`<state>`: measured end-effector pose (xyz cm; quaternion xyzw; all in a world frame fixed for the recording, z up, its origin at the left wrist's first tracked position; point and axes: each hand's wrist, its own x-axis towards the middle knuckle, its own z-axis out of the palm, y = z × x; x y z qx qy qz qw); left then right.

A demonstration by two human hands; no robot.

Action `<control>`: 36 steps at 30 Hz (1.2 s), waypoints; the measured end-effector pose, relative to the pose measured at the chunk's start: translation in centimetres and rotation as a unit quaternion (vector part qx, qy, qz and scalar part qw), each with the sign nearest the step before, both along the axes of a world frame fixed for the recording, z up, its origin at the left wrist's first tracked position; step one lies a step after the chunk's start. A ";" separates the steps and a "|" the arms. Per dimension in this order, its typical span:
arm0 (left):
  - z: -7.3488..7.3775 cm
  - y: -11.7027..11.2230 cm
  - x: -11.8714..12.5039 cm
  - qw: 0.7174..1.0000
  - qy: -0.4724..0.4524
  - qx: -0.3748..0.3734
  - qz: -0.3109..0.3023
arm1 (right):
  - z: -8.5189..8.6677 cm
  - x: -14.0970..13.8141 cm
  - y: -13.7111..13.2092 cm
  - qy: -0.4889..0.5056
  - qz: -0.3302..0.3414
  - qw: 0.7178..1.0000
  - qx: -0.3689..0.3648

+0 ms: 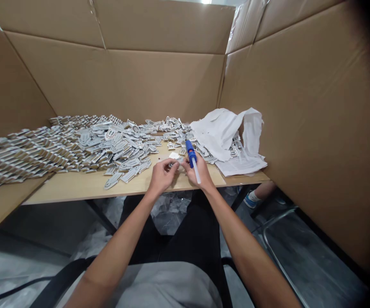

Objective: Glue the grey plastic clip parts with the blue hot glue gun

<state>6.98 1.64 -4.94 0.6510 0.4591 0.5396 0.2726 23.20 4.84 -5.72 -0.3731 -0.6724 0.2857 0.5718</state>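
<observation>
My right hand [200, 172] is closed around a blue hot glue gun [190, 149] with a whitish glue stick [196, 171] jutting from its back end toward me. Close beside it, my left hand [163, 174] is closed, thumb and fingers pinched together at a small greyish bit that I cannot make out. The fingertips of both hands nearly meet over the table's front part. Just beyond them lies a small white piece [174, 156]. Flat grey-and-white arched pieces [117, 143] are heaped past my left hand.
Many more such pieces stand in stacked rows [27, 154] at the left. Crumpled white paper [217, 130] covers pieces at the right. Cardboard walls [165, 81] enclose the wooden table [75, 186]. Another person's shoe [251, 201] shows under the table at right.
</observation>
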 end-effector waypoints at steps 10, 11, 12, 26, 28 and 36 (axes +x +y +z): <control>-0.2 -0.1 0.1 1.000 0.002 0.009 0.019 | 0.2 -0.4 -0.5 0.025 0.006 1.000 0.011; -0.2 0.0 0.0 0.999 -0.040 -0.006 0.007 | 0.2 -0.4 -0.3 0.036 0.002 0.999 0.004; -0.2 0.1 -0.1 0.997 -0.080 -0.022 -0.007 | 0.1 -0.4 -0.2 0.045 0.000 0.999 -0.005; 0.1 0.3 -0.2 0.981 -0.182 -0.028 -0.064 | -0.5 -1.1 0.4 0.065 -0.008 0.998 -0.026; 0.1 0.3 -0.2 0.982 -0.176 -0.029 -0.063 | -0.6 -1.1 0.4 0.052 -0.031 0.998 -0.022; -0.5 0.7 -0.2 0.986 -0.152 -0.024 -0.064 | -0.1 -1.1 -0.4 0.018 -0.078 0.997 0.001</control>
